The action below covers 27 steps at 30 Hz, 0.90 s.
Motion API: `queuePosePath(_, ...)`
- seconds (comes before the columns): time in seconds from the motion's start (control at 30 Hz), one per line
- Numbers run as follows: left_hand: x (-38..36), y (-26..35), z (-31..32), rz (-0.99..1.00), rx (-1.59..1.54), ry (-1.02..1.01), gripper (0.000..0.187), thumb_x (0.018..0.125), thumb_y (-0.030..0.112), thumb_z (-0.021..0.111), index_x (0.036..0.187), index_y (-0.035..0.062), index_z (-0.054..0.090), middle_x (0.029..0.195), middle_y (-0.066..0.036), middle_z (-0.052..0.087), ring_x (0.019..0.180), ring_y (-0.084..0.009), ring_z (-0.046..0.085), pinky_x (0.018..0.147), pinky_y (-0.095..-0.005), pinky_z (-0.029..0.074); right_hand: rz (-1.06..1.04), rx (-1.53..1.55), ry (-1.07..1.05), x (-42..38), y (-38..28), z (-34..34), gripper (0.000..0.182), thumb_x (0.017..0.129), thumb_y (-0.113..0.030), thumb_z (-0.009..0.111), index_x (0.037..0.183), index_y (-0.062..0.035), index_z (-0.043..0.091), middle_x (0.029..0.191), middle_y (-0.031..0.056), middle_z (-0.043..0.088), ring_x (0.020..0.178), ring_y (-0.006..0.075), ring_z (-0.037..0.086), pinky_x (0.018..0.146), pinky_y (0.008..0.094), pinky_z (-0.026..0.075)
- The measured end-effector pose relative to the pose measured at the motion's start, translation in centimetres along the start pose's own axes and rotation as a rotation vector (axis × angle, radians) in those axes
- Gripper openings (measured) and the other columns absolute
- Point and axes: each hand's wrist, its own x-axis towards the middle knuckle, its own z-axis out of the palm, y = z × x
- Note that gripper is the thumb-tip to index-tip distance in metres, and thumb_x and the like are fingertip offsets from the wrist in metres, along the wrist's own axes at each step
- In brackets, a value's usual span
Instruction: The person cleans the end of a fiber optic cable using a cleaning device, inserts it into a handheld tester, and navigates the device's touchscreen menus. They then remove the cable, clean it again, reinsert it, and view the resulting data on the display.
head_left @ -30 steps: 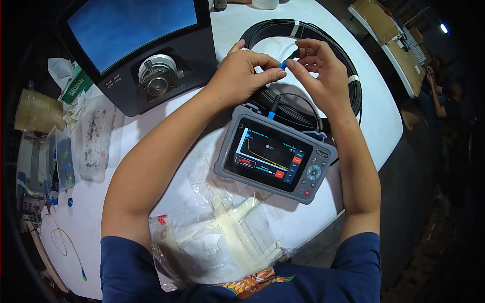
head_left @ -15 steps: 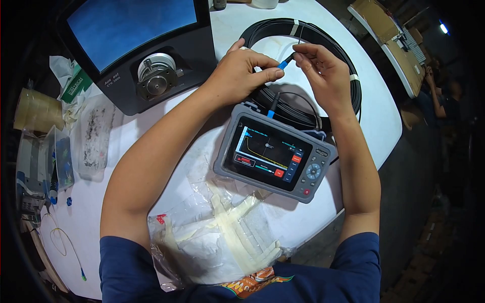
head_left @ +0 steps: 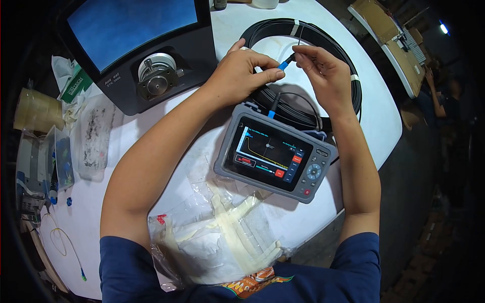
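Note:
Above the cable coil's inner edge, my left hand (head_left: 246, 70) pinches a blue connector (head_left: 284, 65) between thumb and forefinger. My right hand (head_left: 323, 70) grips the black cable end behind that connector, fingertips close together. Under both hands lies the coil of black cable (head_left: 356, 96), bound with pale tape. Just below it sits a grey handheld tester (head_left: 275, 151), its screen lit with a yellow trace. A second blue plug (head_left: 271, 114) with a thin black lead stands in the tester's top edge.
A monitor-like inspection unit (head_left: 118, 96) stands at the upper left. A plastic-wrapped packet (head_left: 217, 242) lies near my body. Farther left are a tape roll (head_left: 38, 112), a clear tray (head_left: 92, 136) and a thin yellow cable (head_left: 68, 240). Another person's arm (head_left: 435, 93) shows far right.

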Motion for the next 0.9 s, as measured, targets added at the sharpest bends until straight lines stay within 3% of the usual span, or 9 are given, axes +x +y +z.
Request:
queuePosePath(0.37,0.2,0.39,0.36,-0.065,-0.025,0.03,0.026,0.087,0.04,0.08,0.088,0.0136,0.079,0.075,0.003,0.072,0.075,-0.01,0.066,0.126,-0.0555,0.014,0.11,0.283,-0.078,0.06,0.58,-0.32,0.024,0.096,-0.007,0.072,0.118,0.0015,0.073,0.105,0.0096,0.076,0.097,0.014,0.072,0.088,0.0264,0.058)
queuePosePath(0.43,0.15,0.59,0.36,-0.055,-0.021,0.054,0.029,0.084,0.04,0.082,0.086,0.0111,0.079,0.078,-0.003,0.075,0.075,-0.019,0.07,0.125,-0.0548,0.018,0.104,0.256,-0.079,0.06,0.34,-0.27,0.024,0.096,-0.007,0.072,0.118,0.0019,0.073,0.105,0.0098,0.076,0.097,0.0142,0.072,0.088,0.0266,0.058)
queuePosePath(0.67,0.12,0.43,0.35,-0.061,-0.02,0.049,0.029,0.083,0.04,0.083,0.084,0.0117,0.077,0.078,-0.002,0.075,0.075,-0.0187,0.069,0.125,-0.0556,0.019,0.093,0.203,-0.086,0.02,0.26,-0.34,0.026,0.093,-0.009,0.076,0.117,0.0019,0.074,0.104,0.0105,0.077,0.097,0.0152,0.073,0.089,0.0277,0.058)
queuePosePath(0.73,0.02,0.3,0.34,-0.029,-0.007,0.044,0.024,0.085,0.038,0.083,0.085,0.0143,0.076,0.075,0.005,0.072,0.075,-0.0097,0.066,0.126,-0.0562,0.015,0.087,0.198,-0.089,0.0,0.27,-0.28,0.028,0.092,-0.01,0.077,0.117,0.0019,0.074,0.104,0.0108,0.077,0.097,0.0156,0.073,0.089,0.0281,0.058)
queuePosePath(0.9,0.05,0.22,0.4,-0.027,0.0,0.036,0.023,0.085,0.037,0.083,0.084,0.0152,0.075,0.074,0.005,0.072,0.074,-0.0095,0.066,0.126,-0.0557,0.015,0.068,0.156,-0.13,0.03,-0.18,-0.58,0.031,0.094,-0.008,0.076,0.121,0.0054,0.07,0.107,0.0118,0.075,0.099,0.0158,0.072,0.091,0.0275,0.058)
